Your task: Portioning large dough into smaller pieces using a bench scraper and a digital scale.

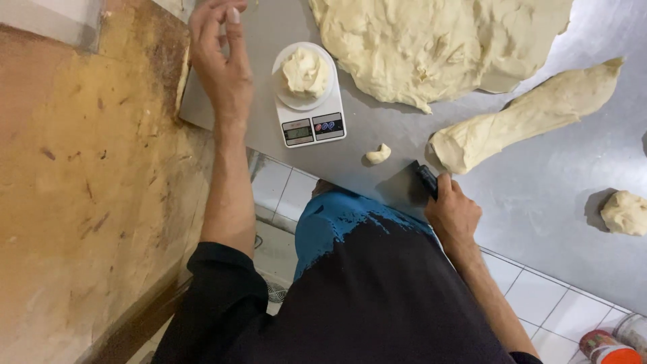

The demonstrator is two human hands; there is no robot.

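My left hand [219, 57] hovers, fingers loosely curled and holding nothing, over the steel table's left edge beside a small white kitchen scale [311, 121]. A lump of dough [304, 72] rests on the scale's round plate. My right hand [453, 212] grips the black handle of a metal dough scraper [411, 185], whose blade lies near the table's front edge. Just right of the scraper lies a long dough log [526, 114]. A tiny dough scrap [378, 154] sits between the scale and the scraper.
A large dough mass [431, 40] spreads across the back of the steel table [573, 175]. A dough ball [625, 212] sits at the right. A worn wooden surface [87, 182] lies to the left. Tiled floor and jars [610, 347] show below.
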